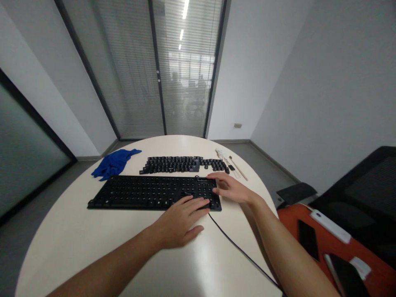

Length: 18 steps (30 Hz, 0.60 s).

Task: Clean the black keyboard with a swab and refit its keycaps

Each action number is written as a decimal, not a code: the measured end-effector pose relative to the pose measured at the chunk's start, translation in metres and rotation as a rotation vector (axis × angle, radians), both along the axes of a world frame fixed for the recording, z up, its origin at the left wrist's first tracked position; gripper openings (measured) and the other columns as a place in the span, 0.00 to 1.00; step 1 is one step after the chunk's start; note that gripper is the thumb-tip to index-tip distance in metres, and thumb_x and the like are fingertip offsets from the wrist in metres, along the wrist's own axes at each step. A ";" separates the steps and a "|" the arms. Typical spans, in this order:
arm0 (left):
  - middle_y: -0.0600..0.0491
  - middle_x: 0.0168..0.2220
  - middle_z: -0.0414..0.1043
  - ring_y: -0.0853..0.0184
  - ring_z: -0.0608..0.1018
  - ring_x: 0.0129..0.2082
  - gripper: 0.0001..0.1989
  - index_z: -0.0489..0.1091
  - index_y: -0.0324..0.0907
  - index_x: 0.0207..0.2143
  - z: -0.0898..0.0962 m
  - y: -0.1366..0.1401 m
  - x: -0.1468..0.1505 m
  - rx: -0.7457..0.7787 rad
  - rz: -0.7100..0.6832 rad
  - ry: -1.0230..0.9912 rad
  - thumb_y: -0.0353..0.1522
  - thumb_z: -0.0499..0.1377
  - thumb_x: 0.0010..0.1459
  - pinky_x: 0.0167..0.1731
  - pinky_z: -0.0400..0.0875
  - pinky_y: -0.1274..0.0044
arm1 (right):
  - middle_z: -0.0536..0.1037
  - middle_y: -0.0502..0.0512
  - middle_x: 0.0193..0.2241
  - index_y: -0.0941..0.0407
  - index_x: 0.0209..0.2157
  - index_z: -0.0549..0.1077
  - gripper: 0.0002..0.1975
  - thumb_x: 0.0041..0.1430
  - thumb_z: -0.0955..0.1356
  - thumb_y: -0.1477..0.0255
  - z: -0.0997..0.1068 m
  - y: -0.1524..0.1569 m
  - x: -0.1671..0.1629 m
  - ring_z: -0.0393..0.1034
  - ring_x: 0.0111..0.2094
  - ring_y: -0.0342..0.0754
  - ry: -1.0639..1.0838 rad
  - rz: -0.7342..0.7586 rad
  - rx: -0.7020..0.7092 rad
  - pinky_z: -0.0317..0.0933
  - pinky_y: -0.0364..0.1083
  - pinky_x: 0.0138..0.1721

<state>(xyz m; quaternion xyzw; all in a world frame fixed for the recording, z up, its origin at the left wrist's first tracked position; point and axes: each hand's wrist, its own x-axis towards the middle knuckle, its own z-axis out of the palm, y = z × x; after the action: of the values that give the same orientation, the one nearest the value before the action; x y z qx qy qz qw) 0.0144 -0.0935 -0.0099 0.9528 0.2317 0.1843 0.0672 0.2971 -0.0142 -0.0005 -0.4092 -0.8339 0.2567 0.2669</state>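
Observation:
A black keyboard without most of its keycaps lies flat on the round white table, its bare switch posts showing in rows. My left hand rests palm down over its lower right part, fingers stretched and thumb apart. At the upper right corner is my right hand, with a gap between its fingers and thumb; both reach over the keyboard's right end. Behind the keyboard, loose black keycaps are laid out in rows. Nothing shows held in either hand.
A blue cloth lies at the back left. At the back right are white cotton material, a thin wooden stick and a wire tool. A black cable runs toward me. An orange chair holds a phone and a power strip.

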 end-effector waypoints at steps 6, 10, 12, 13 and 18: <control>0.45 0.66 0.64 0.57 0.64 0.68 0.22 0.63 0.42 0.63 -0.001 0.006 -0.006 -0.003 0.000 -0.006 0.35 0.53 0.69 0.66 0.58 0.58 | 0.79 0.61 0.50 0.55 0.52 0.76 0.20 0.59 0.67 0.69 -0.003 0.018 0.016 0.69 0.53 0.61 -0.129 -0.507 0.255 0.62 0.59 0.57; 0.45 0.66 0.64 0.57 0.66 0.66 0.22 0.63 0.42 0.63 -0.002 0.006 -0.007 -0.011 0.002 -0.017 0.35 0.54 0.68 0.65 0.59 0.58 | 0.78 0.64 0.52 0.59 0.57 0.73 0.26 0.56 0.68 0.70 -0.009 0.022 0.024 0.65 0.56 0.64 -0.225 -0.679 0.255 0.60 0.60 0.58; 0.45 0.66 0.64 0.57 0.66 0.65 0.21 0.64 0.42 0.62 -0.002 0.006 -0.007 -0.015 -0.001 -0.019 0.34 0.54 0.68 0.65 0.61 0.59 | 0.78 0.66 0.53 0.61 0.59 0.71 0.29 0.55 0.68 0.70 -0.012 0.023 0.024 0.63 0.57 0.66 -0.245 -0.713 0.226 0.60 0.61 0.58; 0.45 0.66 0.64 0.56 0.66 0.65 0.21 0.64 0.41 0.62 -0.002 0.006 -0.007 -0.018 -0.002 -0.019 0.34 0.54 0.68 0.64 0.61 0.59 | 0.78 0.66 0.53 0.61 0.60 0.70 0.31 0.55 0.69 0.69 -0.014 0.023 0.024 0.62 0.57 0.67 -0.251 -0.719 0.213 0.59 0.62 0.58; 0.44 0.65 0.65 0.56 0.68 0.64 0.20 0.64 0.41 0.61 -0.001 0.007 -0.007 -0.027 -0.012 -0.029 0.35 0.53 0.69 0.63 0.64 0.60 | 0.77 0.64 0.54 0.58 0.62 0.67 0.31 0.56 0.68 0.69 -0.019 0.027 0.021 0.59 0.59 0.69 -0.271 -0.722 0.178 0.56 0.66 0.58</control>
<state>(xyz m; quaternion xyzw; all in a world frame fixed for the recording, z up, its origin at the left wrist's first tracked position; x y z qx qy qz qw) 0.0073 -0.0866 -0.0108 0.9505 0.2273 0.1945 0.0844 0.3186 0.0131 -0.0196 -0.6815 -0.6832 0.0166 0.2618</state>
